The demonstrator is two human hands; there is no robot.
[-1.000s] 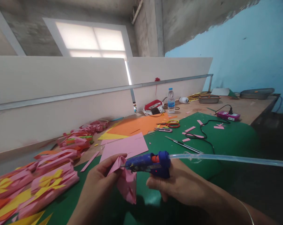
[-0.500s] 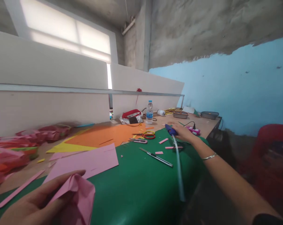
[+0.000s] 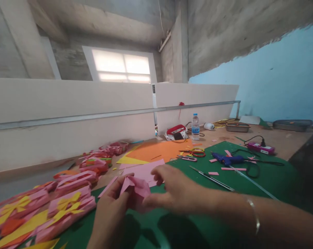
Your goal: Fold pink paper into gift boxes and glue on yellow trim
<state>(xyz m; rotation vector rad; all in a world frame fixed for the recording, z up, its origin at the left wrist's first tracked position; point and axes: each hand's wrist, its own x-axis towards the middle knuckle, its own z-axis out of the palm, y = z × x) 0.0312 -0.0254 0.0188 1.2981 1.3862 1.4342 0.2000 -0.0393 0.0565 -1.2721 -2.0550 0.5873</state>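
Pinched between the thumb and fingers of my left hand [image 3: 111, 205] is a folded piece of pink paper [image 3: 139, 192], creased at its top. My right hand [image 3: 181, 192] is just right of it, with fingers curled but apart; its thumb reaches the paper's right edge, and I cannot tell if it touches. A flat pink sheet [image 3: 156, 169] lies behind both hands. On the green mat [image 3: 213, 214] to the right rests a blue glue gun [image 3: 227, 159], with a long clear glue stick [image 3: 258, 185] sticking out of its back.
A craft knife [image 3: 210, 178], a pink cutter [image 3: 188, 158] and scissors [image 3: 198, 152] lie beyond my right hand. Orange paper [image 3: 156, 151] spreads at the back near a water bottle [image 3: 195, 128]. Pink paper bags with yellow bows [image 3: 68, 205] crowd the left. A purple power strip [image 3: 261, 148] sits right.
My right hand has let go of the glue gun, which now lies on the mat, and has come over beside the folded pink paper. The view has turned left.
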